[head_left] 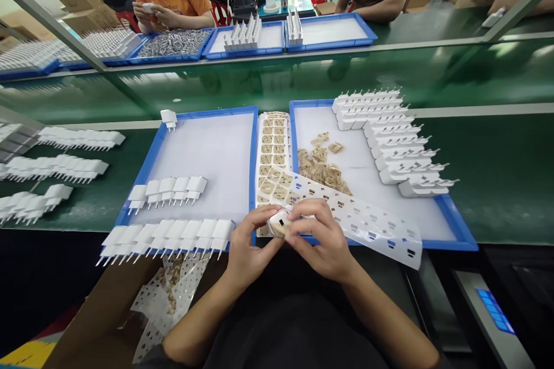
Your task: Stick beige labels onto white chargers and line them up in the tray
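Note:
My left hand (250, 251) and my right hand (321, 239) meet at the table's near edge, both gripping one small white charger plug (279, 222). My right fingers press on its top face. Just beyond lies a sheet of tan stickers (272, 157) between two blue trays. A white backing sheet with empty cut-outs (372, 222) slants across the right tray (454, 225), which holds loose tan stickers (322, 167) and a stack of white plugs (393, 138). The left tray (147, 167) carries two rows of white plugs (167, 190).
More plug rows (56, 167) lie on the green belt at left. A cardboard box with used backing sheets (168, 294) sits below the table edge. Other people work across the belt behind blue trays (329, 31). A device with a blue display (496, 311) is at lower right.

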### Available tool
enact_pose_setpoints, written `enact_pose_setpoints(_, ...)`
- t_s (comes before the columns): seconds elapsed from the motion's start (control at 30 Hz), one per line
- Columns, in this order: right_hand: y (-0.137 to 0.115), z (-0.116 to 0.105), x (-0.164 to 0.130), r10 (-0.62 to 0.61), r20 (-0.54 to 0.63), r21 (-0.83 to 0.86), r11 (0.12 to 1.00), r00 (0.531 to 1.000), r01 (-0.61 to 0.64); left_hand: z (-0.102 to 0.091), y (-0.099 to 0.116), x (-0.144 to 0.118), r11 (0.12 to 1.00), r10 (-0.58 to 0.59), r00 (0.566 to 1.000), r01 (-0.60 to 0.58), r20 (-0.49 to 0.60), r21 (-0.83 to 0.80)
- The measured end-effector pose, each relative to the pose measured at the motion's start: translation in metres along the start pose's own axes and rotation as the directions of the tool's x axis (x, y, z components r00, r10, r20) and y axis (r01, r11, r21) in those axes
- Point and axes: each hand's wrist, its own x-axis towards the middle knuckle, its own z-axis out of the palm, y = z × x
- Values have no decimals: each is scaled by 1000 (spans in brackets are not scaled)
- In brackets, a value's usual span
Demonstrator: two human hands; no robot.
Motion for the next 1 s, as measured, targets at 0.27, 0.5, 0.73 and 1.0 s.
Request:
enact_pose_setpoints(0.27,43,-61,-4,354,-233,-435,795,906,-423,-46,10,21,873,-208,976,154,68,462)
enact_pose_setpoints(0.5,72,-74,-14,351,-216,-635,658,911,-404,-103,-27,78,222,-363,931,39,46,974)
enact_pose_setpoints(0.73,70,-65,-18,193,-131,-699,677,972,-229,-122,-52,89,-16,-420,908,-14,6,1000)
enact_pose_setpoints(1.0,54,-22,-12,174,17,-591,796,985,-130,-102,-48,95,232,-278,938,-142,206,962)
